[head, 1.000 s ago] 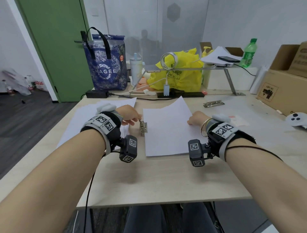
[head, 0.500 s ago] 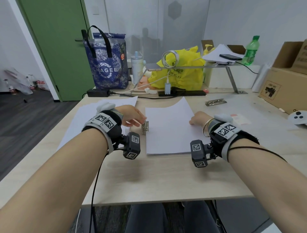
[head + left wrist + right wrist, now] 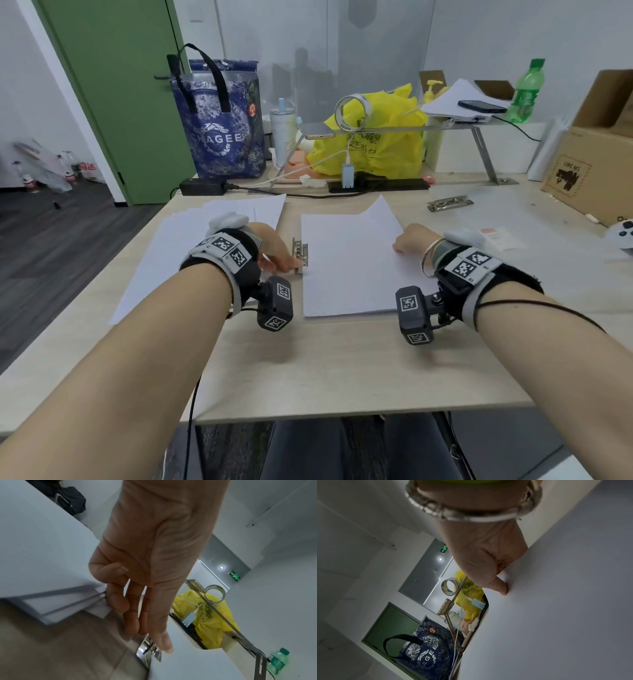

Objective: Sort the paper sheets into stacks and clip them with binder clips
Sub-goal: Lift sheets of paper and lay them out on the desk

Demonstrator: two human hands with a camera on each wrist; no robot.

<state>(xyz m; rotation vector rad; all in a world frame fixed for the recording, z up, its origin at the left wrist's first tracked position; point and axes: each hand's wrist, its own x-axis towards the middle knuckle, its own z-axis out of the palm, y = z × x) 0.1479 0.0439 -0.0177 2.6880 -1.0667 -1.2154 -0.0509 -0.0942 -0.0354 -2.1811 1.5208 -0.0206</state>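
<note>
A white paper stack (image 3: 349,267) lies in the middle of the desk (image 3: 342,370). A silver metal clip (image 3: 300,253) sits on its left edge. My left hand (image 3: 291,263) reaches to the clip's near end. In the left wrist view, the thumb and fingers of my left hand (image 3: 150,639) pinch the clip (image 3: 149,650), and the little finger is curled. My right hand (image 3: 402,244) holds the stack's right edge. In the right wrist view its thumb (image 3: 502,589) presses on top of the paper (image 3: 556,608), and its other fingers are hidden. A second, looser paper pile (image 3: 191,246) lies to the left.
Another metal clip (image 3: 449,204) lies at the back right. A power strip (image 3: 376,185), a yellow bag (image 3: 373,137) and a blue tote (image 3: 222,130) line the back. A cardboard box (image 3: 589,171) and a white controller (image 3: 621,234) stand on the right.
My left hand has slid along the clip toward its near end, and its fingers have stretched out. My right hand has stayed on the stack's right edge.
</note>
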